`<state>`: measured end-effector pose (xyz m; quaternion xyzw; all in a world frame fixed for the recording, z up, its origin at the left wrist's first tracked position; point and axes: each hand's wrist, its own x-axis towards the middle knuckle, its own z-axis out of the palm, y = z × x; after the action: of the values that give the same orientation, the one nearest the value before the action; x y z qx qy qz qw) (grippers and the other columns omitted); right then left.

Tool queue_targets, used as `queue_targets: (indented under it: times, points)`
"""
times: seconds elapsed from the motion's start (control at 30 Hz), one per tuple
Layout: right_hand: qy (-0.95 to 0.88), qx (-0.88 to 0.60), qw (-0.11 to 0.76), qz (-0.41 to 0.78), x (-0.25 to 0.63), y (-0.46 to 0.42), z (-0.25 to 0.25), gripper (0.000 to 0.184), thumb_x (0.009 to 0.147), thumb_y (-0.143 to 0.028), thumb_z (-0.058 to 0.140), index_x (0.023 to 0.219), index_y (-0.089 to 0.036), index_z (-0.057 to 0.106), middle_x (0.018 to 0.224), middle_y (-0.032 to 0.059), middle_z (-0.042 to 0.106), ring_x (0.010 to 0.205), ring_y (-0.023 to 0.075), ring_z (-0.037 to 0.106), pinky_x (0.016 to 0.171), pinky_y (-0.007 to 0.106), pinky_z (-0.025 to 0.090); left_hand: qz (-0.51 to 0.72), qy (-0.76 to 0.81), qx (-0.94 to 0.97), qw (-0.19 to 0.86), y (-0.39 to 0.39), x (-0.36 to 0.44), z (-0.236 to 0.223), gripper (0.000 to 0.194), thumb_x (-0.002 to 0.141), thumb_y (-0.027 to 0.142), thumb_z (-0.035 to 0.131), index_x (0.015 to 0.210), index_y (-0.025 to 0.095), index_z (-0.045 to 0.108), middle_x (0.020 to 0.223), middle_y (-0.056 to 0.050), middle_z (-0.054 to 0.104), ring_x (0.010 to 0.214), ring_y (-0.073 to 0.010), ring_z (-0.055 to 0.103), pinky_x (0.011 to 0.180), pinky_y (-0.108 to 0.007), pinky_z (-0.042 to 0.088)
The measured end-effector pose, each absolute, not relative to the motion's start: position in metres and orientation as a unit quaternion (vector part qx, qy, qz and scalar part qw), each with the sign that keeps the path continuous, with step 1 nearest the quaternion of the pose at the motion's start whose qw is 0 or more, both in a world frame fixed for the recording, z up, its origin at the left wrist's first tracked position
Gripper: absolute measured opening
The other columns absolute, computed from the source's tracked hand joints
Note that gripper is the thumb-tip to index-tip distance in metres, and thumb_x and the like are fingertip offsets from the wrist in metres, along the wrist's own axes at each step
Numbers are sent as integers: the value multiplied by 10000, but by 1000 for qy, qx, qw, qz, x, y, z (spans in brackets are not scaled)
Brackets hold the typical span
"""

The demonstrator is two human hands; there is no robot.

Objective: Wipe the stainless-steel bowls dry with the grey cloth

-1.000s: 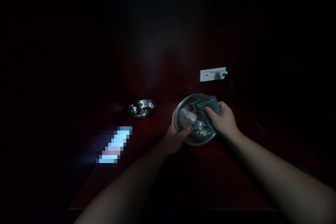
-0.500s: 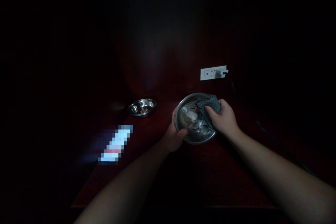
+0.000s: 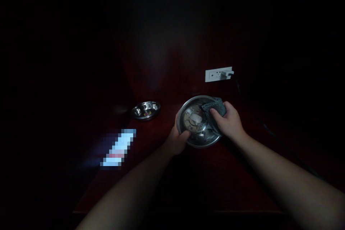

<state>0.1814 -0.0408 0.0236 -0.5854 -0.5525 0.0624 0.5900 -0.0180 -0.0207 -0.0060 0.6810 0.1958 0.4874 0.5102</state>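
Note:
A shiny steel bowl (image 3: 195,129) is tilted toward me above the dark red table. My left hand (image 3: 177,140) grips its left side, thumb over the rim and fingers behind. My right hand (image 3: 230,118) is closed on a grey-green cloth (image 3: 215,109), which is folded over the bowl's right rim and lies partly against the inside. The right thumb presses on the cloth; the other fingers are mostly hidden behind it.
A second steel bowl (image 3: 146,111), with a coloured label inside, stands on the table (image 3: 202,187) at the left. Nearer me is a bright pixelated screen (image 3: 118,151). A white socket plate (image 3: 218,74) holds a plug with a dark cable (image 3: 272,133) running right.
The left thumb has slid slightly down and left along the bowl's rim. The bowl has shifted slightly left; the right hand keeps its hold on the cloth at the rim.

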Motion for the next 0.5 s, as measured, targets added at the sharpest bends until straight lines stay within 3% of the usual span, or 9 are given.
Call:
queue_targets:
  times: [0.5]
  points:
    - [-555, -584, 589, 66, 182, -42, 24, 261, 720, -411, 606, 708, -208, 441, 616, -20, 494, 544, 134, 468, 498, 266, 366, 483, 194, 695, 496, -18, -20, -11, 458, 742, 174, 553, 1189, 153, 458, 1363, -110, 461, 1208, -272, 471, 1032, -449, 365]
